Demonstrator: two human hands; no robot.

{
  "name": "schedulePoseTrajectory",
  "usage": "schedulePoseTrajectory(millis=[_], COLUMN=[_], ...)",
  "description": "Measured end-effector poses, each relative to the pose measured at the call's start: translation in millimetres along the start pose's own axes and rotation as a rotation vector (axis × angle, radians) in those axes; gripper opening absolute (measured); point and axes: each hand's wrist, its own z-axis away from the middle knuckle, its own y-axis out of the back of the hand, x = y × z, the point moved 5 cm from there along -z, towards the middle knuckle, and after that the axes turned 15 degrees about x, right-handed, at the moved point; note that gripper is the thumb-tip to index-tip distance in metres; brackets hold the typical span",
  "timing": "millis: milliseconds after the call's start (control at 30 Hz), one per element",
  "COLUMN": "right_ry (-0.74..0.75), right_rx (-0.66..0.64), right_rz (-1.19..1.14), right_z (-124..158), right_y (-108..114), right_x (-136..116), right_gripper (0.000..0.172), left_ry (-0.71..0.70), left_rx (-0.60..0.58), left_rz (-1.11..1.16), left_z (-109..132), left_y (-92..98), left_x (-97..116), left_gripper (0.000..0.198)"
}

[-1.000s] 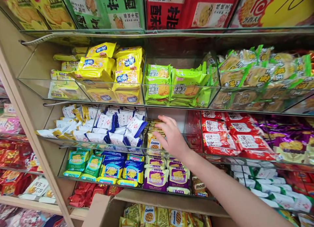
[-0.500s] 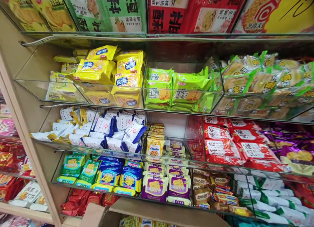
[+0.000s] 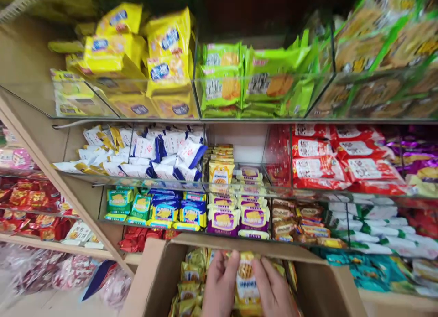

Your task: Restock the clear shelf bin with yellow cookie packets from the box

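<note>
Both of my hands are inside an open cardboard box at the bottom of the head view. A yellow cookie packet lies between them, its label facing up. My left hand is at the packet's left side, fingers curled and thumb pointing up along its edge. On the other side, my right hand presses its closed fingers against the packet's right edge. More yellow cookie packets fill the box to the left of my hands. My palms hide whatever lies beneath them.
Glass-fronted shelves rise behind the box. A row of cookie packets stands beside purple soda biscuit packets. White-and-blue packets are to the left, red packets to the right. Wrapped bags sit low at left.
The view has tilted down and moved closer, so shelves sit higher and more of the box shows. Both hands have come into view in the box, around a cookie packet.
</note>
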Motion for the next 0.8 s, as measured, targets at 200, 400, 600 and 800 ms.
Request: schedulePoseTrajectory(millis=[200, 400, 600, 800], right_ry=[-0.160, -0.080, -0.269, -0.093], right_rx=[0.007, 0.087, 0.187, 0.027], right_rz=[-0.183, -0.208, -0.345, -0.305], right_z=[-3, -10, -8, -2], right_y=[-3, 6, 8, 13], right_x=[3, 8, 17, 12], right_gripper=[0.036, 0.031, 0.030, 0.048], left_ry=[-0.104, -0.316, -0.008, -0.289], left_rx=[0.029, -0.034, -0.173, -0.219], left_rz=[-0.043, -0.186, 0.106, -0.483], left_z=[10, 11, 21, 15], left_y=[-4.6, -14.8, -16.6, 9.8], left_x=[11, 21, -1, 15], left_gripper=[0.022, 0.017, 0.033, 0.018])
